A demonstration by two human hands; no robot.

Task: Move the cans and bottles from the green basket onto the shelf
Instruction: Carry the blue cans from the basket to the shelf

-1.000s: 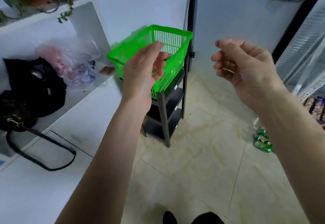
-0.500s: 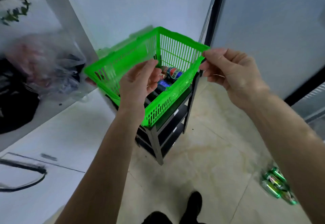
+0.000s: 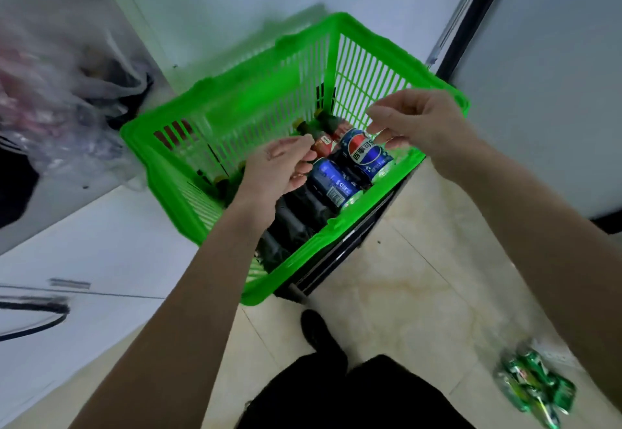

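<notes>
Now both hands have dropped from rim height into the green basket (image 3: 356, 58), so picking can begin: the left hand (image 3: 281, 166), fingers curled and empty, hovers just above the dark cola bottles (image 3: 296, 216), while the right hand (image 3: 420, 122) pinches loosely at the blue Pepsi can (image 3: 361, 151), though I cannot tell if it grips. Slatted walls crowd both wrists; lifting straight up looks freest.
</notes>
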